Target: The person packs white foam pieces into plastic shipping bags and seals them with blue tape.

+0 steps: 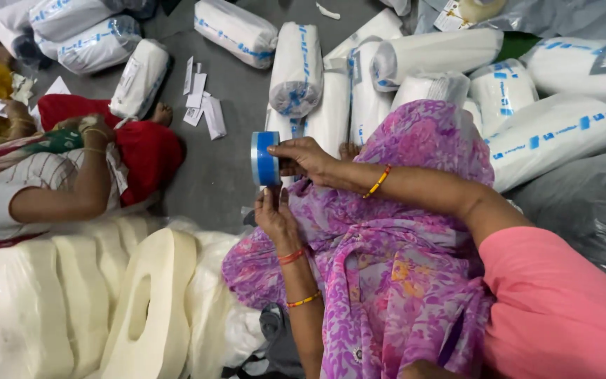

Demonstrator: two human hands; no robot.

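Observation:
A blue and white tape roll (266, 158) stands on edge above my lap, held between both hands. My right hand (306, 158) grips its right side with fingers curled over the rim. From below, my left hand (275, 216) reaches up and its fingertips touch the roll's lower edge. Orange and red bangles circle both wrists. My lap is covered in purple floral cloth (401, 267).
Several white wrapped bundles with blue print (296, 70) lie on the grey floor ahead. Cream foam pieces in clear plastic (106, 302) stack at lower left. Another person's arm (71, 189) and red cloth lie at left. White paper slips (201, 105) are scattered on the floor.

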